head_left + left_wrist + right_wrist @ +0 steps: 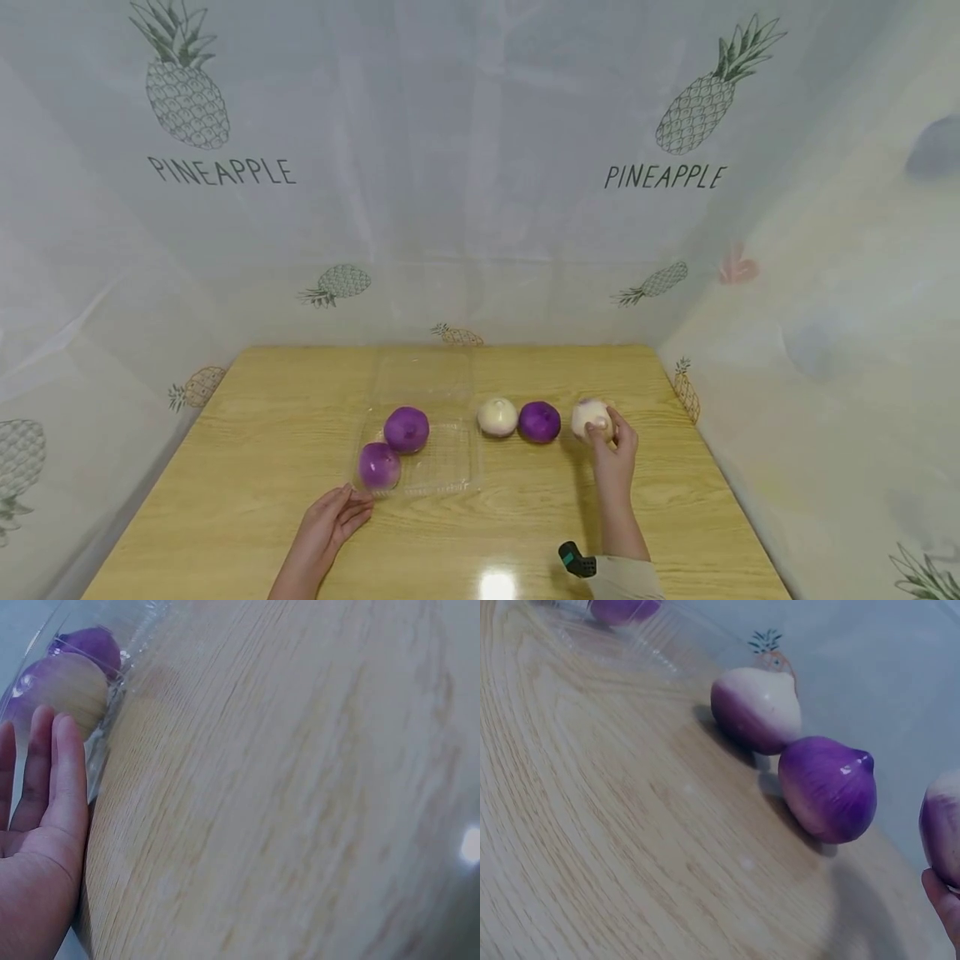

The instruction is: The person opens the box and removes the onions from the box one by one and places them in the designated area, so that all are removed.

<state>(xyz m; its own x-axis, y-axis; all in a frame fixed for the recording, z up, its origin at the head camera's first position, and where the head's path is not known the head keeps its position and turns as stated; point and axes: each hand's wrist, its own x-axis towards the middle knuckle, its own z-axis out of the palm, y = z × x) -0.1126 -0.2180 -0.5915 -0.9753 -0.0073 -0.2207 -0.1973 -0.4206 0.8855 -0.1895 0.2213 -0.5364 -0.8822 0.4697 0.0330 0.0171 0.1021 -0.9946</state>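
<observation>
My right hand (614, 446) grips a white-and-purple onion (590, 417) at the right end of a row, thumb in front and fingers at its right side. In the right wrist view that onion (943, 825) shows at the right edge, with a fingertip under it. To its left sit a deep purple onion (539, 422) and a pale onion (497, 417), side by side on the table. My left hand (330, 521) lies at the near left corner of a clear plastic container (457, 483), its fingers extended. Two purple onions (407, 429) rest in the container's left part.
The container's clear lid (423, 371) stands open toward the back. All of this is on a wood-grain table (225, 492). A pale curtain (450, 208) with pineapple prints encloses the back and sides.
</observation>
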